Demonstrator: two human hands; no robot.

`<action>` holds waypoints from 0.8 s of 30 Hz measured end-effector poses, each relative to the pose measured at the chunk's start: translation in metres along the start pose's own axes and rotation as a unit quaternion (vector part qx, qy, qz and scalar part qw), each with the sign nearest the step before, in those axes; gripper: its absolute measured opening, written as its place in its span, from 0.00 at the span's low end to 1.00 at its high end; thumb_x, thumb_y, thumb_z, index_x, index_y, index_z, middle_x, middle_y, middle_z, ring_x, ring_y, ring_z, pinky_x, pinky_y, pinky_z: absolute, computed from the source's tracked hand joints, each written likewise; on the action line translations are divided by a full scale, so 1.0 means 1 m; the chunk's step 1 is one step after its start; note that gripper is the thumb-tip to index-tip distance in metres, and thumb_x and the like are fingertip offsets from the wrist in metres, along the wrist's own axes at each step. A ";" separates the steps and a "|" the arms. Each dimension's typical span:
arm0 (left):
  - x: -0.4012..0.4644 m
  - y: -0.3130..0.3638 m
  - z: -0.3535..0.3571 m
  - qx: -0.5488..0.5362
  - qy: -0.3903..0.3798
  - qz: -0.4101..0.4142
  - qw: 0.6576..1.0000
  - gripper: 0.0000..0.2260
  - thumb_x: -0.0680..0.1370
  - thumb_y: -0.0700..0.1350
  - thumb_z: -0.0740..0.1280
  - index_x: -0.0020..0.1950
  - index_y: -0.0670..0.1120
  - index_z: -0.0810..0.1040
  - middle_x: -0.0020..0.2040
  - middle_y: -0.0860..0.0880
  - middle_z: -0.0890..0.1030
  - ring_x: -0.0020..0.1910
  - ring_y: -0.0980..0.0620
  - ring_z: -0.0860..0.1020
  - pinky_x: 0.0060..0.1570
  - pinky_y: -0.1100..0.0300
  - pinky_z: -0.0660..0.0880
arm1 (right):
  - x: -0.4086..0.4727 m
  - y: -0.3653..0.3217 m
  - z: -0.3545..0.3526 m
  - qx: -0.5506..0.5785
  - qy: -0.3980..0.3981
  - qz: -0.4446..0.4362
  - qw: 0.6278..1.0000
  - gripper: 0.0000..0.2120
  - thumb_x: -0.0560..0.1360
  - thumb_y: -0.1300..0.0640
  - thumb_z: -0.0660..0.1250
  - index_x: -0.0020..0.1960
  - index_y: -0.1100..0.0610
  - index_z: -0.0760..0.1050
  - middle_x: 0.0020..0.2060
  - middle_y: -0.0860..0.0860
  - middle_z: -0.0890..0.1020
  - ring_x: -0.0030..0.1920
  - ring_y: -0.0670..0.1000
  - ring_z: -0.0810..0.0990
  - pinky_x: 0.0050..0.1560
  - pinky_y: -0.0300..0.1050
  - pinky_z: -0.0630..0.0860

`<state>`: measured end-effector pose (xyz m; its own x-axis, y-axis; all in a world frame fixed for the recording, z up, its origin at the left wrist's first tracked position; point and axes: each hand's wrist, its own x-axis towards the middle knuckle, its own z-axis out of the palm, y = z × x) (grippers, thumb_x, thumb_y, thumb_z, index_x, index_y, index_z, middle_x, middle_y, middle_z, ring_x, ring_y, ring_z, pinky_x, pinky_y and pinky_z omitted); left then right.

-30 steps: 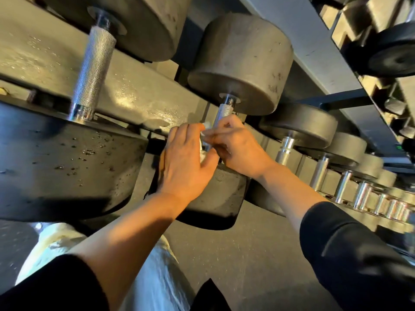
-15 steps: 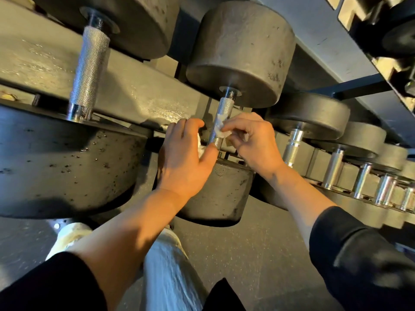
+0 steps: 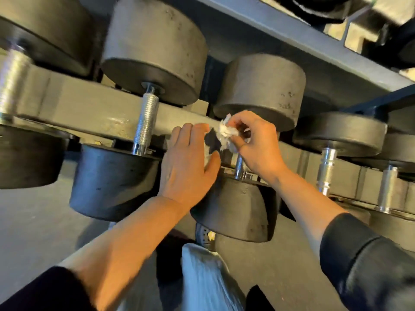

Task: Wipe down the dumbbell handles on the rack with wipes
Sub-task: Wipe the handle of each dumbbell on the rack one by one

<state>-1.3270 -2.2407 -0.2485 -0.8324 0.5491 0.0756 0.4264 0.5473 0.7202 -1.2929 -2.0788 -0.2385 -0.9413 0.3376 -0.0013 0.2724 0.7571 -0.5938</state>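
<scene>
Dumbbells lie in a row on the grey rack point(image 3: 94, 108). My right hand point(image 3: 256, 144) pinches a crumpled white wipe point(image 3: 226, 131) against the upper part of one dumbbell handle point(image 3: 239, 167), just below its round head point(image 3: 260, 90). Only the handle's shiny lower end shows. My left hand point(image 3: 188, 162) sits just left of that handle, fingers curled over a pale wad in its palm point(image 3: 207, 154), mostly hidden. The knurled handle point(image 3: 146, 124) of the dumbbell to the left stands bare.
More dumbbells with chrome handles point(image 3: 326, 167) run off to the right, and a blurred one point(image 3: 11, 81) is at the far left. An upper rack shelf point(image 3: 280, 30) hangs overhead. My light trouser leg point(image 3: 206, 277) and the dark floor point(image 3: 33, 232) are below.
Both hands have moved right from the knurled handle to the neighbouring dumbbell's handle. My right hand now holds the wipe bunched up near the upper head.
</scene>
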 end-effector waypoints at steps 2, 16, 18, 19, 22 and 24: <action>0.003 -0.010 -0.025 0.034 0.016 0.008 0.999 0.18 0.74 0.47 0.65 0.61 0.41 0.72 0.54 0.43 0.75 0.54 0.47 0.71 0.46 0.60 0.66 | 0.011 -0.018 0.015 0.025 -0.001 -0.016 1.000 0.19 0.66 0.69 0.70 0.54 0.55 0.77 0.45 0.48 0.79 0.44 0.44 0.75 0.44 0.31 0.69; 0.002 -0.092 -0.082 0.143 0.003 -0.034 0.989 0.21 0.75 0.58 0.58 0.61 0.46 0.72 0.52 0.49 0.75 0.51 0.51 0.70 0.46 0.65 0.61 | 0.061 -0.068 0.129 0.018 0.081 0.011 0.997 0.07 0.72 0.66 0.66 0.49 0.60 0.78 0.46 0.54 0.77 0.41 0.45 0.70 0.39 0.26 0.64; 0.001 -0.092 -0.082 0.140 0.011 -0.048 0.989 0.20 0.75 0.58 0.59 0.60 0.46 0.73 0.51 0.49 0.75 0.51 0.51 0.70 0.45 0.65 0.61 | 0.067 -0.071 0.138 0.027 0.137 0.025 0.990 0.07 0.71 0.66 0.67 0.48 0.60 0.77 0.44 0.54 0.77 0.40 0.44 0.70 0.41 0.23 0.64; 0.001 -0.092 -0.081 0.139 0.015 -0.049 0.989 0.20 0.74 0.58 0.59 0.59 0.46 0.73 0.50 0.49 0.76 0.50 0.50 0.71 0.44 0.64 0.62 | 0.070 -0.073 0.141 0.039 0.158 0.031 0.986 0.07 0.71 0.66 0.67 0.48 0.60 0.77 0.43 0.53 0.78 0.40 0.44 0.70 0.41 0.24 0.64; 0.002 -0.092 -0.081 0.138 0.015 -0.053 0.989 0.20 0.74 0.57 0.59 0.58 0.46 0.73 0.49 0.49 0.76 0.49 0.50 0.71 0.41 0.61 0.64 | 0.072 -0.074 0.144 0.101 0.152 0.024 0.983 0.07 0.72 0.65 0.67 0.49 0.58 0.77 0.43 0.51 0.79 0.43 0.45 0.75 0.44 0.29 0.70; 0.002 -0.093 -0.082 0.134 0.017 -0.051 0.989 0.20 0.74 0.57 0.59 0.58 0.46 0.73 0.49 0.49 0.76 0.48 0.52 0.70 0.40 0.61 0.64 | 0.070 -0.072 0.141 0.138 0.124 0.018 0.982 0.06 0.72 0.64 0.67 0.49 0.59 0.78 0.44 0.50 0.81 0.44 0.45 0.77 0.44 0.32 0.73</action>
<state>-1.3976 -2.3422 -0.2592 -0.8856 0.4628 0.0389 0.4143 0.7494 0.5165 -1.4066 -2.1880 -0.3092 -0.8445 0.5143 0.1494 0.2087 0.5730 -0.7925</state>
